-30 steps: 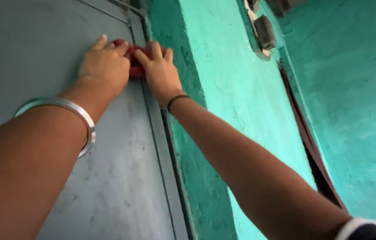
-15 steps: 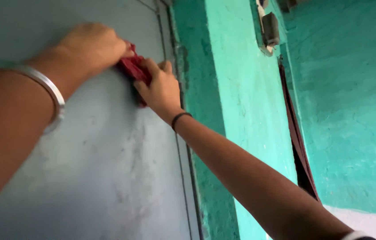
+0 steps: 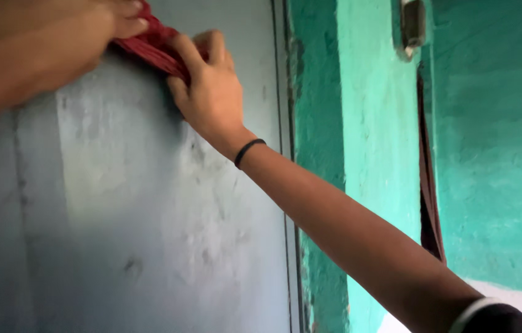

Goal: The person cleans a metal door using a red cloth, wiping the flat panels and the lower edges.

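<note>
A red cloth [image 3: 153,46] is pressed flat against a grey metal door [image 3: 150,234]. My left hand [image 3: 82,28] sits at the top left, blurred and close to the camera, fingers closed on the cloth's upper edge. My right hand [image 3: 208,92], with a thin black band at the wrist, holds the cloth's right end against the door, fingers spread over it. Most of the cloth is hidden under both hands.
The door's right edge and frame [image 3: 285,185] run vertically beside a teal painted wall [image 3: 372,154]. A switch box [image 3: 412,24] is mounted high on that wall. A dark reddish strip [image 3: 430,203] hangs in the corner before another teal wall [image 3: 501,154].
Both hands have slid the red cloth leftwards and down the door, away from the frame. The view has shifted, so my left arm now fills the top left corner.
</note>
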